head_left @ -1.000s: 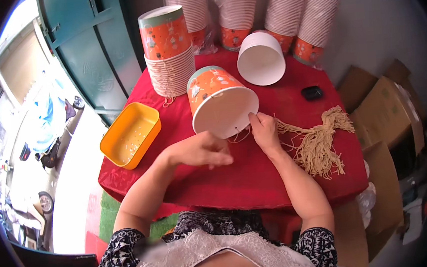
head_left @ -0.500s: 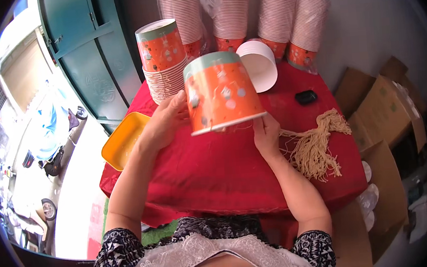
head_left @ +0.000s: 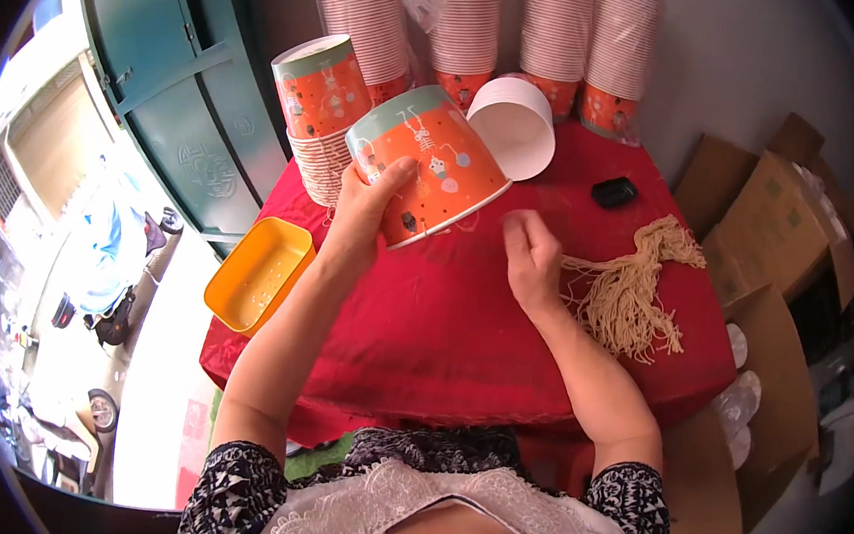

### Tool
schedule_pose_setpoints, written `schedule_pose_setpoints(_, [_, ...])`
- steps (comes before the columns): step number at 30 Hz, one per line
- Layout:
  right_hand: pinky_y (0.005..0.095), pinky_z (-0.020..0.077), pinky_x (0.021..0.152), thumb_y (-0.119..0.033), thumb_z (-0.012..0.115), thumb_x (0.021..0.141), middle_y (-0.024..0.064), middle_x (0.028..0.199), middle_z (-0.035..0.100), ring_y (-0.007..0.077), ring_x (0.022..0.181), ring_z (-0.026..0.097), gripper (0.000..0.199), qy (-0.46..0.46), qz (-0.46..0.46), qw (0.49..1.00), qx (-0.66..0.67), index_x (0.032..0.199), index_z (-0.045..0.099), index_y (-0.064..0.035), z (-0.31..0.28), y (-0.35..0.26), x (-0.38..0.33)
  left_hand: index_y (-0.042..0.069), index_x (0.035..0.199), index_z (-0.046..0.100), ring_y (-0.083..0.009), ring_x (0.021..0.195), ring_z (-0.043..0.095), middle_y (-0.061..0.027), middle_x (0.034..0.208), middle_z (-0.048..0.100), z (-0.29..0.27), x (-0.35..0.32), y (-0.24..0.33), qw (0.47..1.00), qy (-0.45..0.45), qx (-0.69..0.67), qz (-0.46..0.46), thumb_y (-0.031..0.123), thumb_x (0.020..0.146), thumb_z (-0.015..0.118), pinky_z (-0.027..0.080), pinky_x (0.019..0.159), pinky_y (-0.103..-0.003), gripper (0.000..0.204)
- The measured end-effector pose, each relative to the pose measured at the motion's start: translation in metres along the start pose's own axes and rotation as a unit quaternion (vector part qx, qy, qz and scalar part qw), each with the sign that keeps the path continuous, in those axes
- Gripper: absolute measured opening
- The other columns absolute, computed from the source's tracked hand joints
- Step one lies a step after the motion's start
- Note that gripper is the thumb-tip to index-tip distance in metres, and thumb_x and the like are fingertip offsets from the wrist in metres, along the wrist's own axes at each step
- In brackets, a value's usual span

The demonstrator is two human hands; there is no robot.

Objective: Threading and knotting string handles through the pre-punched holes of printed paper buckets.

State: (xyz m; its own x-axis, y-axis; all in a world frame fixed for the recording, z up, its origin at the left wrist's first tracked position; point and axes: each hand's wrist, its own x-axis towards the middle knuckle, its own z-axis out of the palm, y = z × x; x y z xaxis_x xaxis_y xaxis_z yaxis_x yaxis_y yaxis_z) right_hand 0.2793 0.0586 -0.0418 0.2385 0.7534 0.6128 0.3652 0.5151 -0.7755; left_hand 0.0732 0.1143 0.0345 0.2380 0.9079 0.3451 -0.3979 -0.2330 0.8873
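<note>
Orange paper tub [head_left: 429, 166] upside down in left hand [head_left: 367, 211]; right hand [head_left: 532, 259] loose, empty, beside string bundle [head_left: 634, 286].

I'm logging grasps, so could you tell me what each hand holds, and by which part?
The left hand grips the orange paper cup by its side wall, lifted and tilted. The right hand holds nothing visible.

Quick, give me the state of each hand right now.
Left hand: closed on the orange paper bucket, held tilted above the red tablecloth.
Right hand: open, holding nothing, beside the bundle of strings.
</note>
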Motion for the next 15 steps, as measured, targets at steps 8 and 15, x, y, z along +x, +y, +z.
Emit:
schedule_pose_setpoints(8, [0.0229, 0.0347, 0.053, -0.026, 0.068, 0.093, -0.0054, 0.067, 0.051, 0.0041, 0.059, 0.041, 0.028, -0.093, -0.073, 0.982, 0.146, 0.091, 0.065, 0.0014, 0.011, -0.007, -0.009, -0.003, 0.122, 0.033, -0.0176, 0.098, 0.063, -0.0132, 0.109, 0.059, 0.022, 0.006, -0.042, 0.996, 0.06, 0.065, 0.029, 0.026, 0.078, 0.084, 0.053, 0.087, -0.032, 0.073])
schedule_pose_setpoints(15, [0.0213, 0.0342, 0.05, -0.012, 0.063, 0.095, -0.0059, 0.061, 0.049, 0.0023, 0.055, 0.042, 0.017, -0.007, -0.074, 0.99, 0.12, 0.084, 0.066, 0.0008, 0.015, -0.002, -0.01, -0.001, 0.112, 0.057, -0.0133, 0.084, 0.066, -0.0081, 0.1, 0.068, 0.011, 0.019, -0.035, 0.999, 0.027, 0.034, 0.016, 0.024, 0.085, 0.076, 0.055, 0.074, -0.029, 0.041])
